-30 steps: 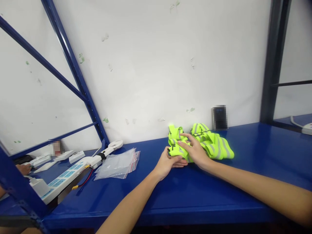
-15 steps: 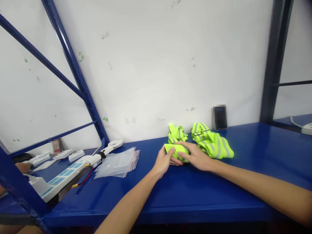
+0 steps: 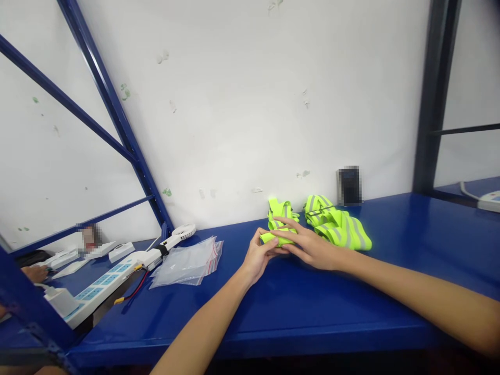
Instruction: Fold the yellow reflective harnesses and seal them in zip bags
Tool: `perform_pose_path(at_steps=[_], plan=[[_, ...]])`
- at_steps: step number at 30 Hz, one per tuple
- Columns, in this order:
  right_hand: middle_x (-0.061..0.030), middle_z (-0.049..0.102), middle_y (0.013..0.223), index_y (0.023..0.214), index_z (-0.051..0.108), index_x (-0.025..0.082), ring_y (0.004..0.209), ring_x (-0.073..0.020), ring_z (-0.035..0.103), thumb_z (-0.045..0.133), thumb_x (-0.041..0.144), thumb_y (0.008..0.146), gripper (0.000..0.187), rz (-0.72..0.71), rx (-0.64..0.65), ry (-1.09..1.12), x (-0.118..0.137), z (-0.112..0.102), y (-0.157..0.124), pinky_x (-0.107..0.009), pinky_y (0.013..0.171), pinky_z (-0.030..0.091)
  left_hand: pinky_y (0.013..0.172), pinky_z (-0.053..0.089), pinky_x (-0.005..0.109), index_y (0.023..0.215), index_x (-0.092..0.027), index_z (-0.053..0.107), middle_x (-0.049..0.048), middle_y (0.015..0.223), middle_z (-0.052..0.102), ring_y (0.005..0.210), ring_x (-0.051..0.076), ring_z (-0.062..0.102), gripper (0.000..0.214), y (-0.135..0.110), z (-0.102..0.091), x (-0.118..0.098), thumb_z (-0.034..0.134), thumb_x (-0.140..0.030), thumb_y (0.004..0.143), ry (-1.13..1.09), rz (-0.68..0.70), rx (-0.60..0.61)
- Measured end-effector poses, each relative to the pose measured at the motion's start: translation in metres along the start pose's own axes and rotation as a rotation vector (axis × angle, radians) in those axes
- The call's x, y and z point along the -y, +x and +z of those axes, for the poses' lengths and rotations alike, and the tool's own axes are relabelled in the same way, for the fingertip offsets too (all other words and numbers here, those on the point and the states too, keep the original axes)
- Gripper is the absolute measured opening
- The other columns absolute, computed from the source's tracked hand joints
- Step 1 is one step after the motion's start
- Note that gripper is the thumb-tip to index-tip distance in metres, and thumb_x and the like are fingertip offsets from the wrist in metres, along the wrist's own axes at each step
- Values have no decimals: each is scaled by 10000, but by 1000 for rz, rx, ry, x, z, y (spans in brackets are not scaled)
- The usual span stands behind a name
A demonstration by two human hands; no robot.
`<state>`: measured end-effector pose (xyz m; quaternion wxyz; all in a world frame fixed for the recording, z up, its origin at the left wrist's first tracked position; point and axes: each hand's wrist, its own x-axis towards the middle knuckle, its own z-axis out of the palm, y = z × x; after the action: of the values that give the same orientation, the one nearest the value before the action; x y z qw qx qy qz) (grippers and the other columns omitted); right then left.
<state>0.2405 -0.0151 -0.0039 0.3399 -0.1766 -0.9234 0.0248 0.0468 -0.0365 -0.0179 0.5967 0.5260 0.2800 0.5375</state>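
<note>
Between my two hands is a small folded bundle of neon-yellow reflective strap, held just above the table's middle. My left hand grips its left end, thumb on top and fingers underneath. From the right, my right hand lies against the bundle with its fingers reaching over it, one finger lifted higher; they hide much of it. Right behind sits another yellow strap bundle with grey stripes. To its right lies a larger loose pile of the same reflective straps.
Clear zip bags lie left on the blue table. Beside them are a white handheld fan, a power strip and a red-black cable. A dark box stands by the wall. Another person's hand shows far left.
The held bundle now looks flatter and more covered. My right hand's fingers have stretched out over it, one of them rising. The camera view has shifted slightly.
</note>
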Motion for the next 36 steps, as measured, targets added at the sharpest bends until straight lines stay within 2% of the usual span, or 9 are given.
perform_pose_path(at_steps=[4,8,12,17,28,30,33,34,36], plan=[[-102,319,1536,1500,266,262,1353,-254,404,422,174,954,574,-75,4,-70,-7,5,1,-430,1094,384,654,533,276,848,-201,387,-23,699,672,615,179,706,424,2,-1,1,767,-332,712,14,-17,-25],[-101,461,1454,1504,260,265,1288,-251,491,455,182,947,596,-77,13,-84,-10,10,0,-415,1048,437,597,511,239,841,-196,391,-23,677,659,588,178,700,420,2,-4,3,760,-349,712,63,-24,-36],[-67,452,1464,1483,300,328,1262,-255,518,455,199,951,569,-46,50,-84,-5,9,0,-403,997,476,557,500,218,824,-193,390,-35,659,644,549,169,688,428,2,-5,6,765,-350,690,75,0,-49],[-95,407,1488,1500,260,287,1311,-266,453,519,96,860,717,-28,99,-63,-10,9,-1,-431,1041,429,544,509,207,839,-197,389,-56,613,624,497,128,655,437,3,-5,7,760,-384,704,103,-18,-60],[-90,642,1198,1332,534,258,1071,-244,614,575,83,800,561,112,68,27,-3,3,8,-359,895,476,666,548,302,884,-195,385,4,669,684,593,183,701,463,8,-8,16,713,-489,742,295,-3,36],[-87,663,1145,1339,534,267,1017,-241,629,569,82,803,568,130,50,8,-3,3,6,-356,862,485,745,546,340,944,-193,405,24,692,695,662,195,716,455,9,-9,4,672,-518,770,348,-96,84],[-90,665,1098,1337,539,276,949,-229,641,529,90,837,534,115,5,-4,-6,8,2,-347,815,504,830,528,409,1181,-194,407,90,805,723,815,231,722,536,6,-19,-36,567,-567,831,540,-317,216],[-92,658,1105,1333,542,277,953,-227,640,515,92,849,519,102,-8,-3,-6,10,0,-349,818,508,846,523,431,1277,-209,364,112,889,727,870,246,714,607,2,-26,-53,569,-564,829,643,-307,221],[-93,644,1129,1334,537,278,982,-228,633,496,91,863,509,72,-25,5,-6,12,-2,-359,843,511,941,481,440,1363,-237,352,146,1166,663,1095,270,633,674,-10,-44,-89,587,-557,817,971,-124,135]])
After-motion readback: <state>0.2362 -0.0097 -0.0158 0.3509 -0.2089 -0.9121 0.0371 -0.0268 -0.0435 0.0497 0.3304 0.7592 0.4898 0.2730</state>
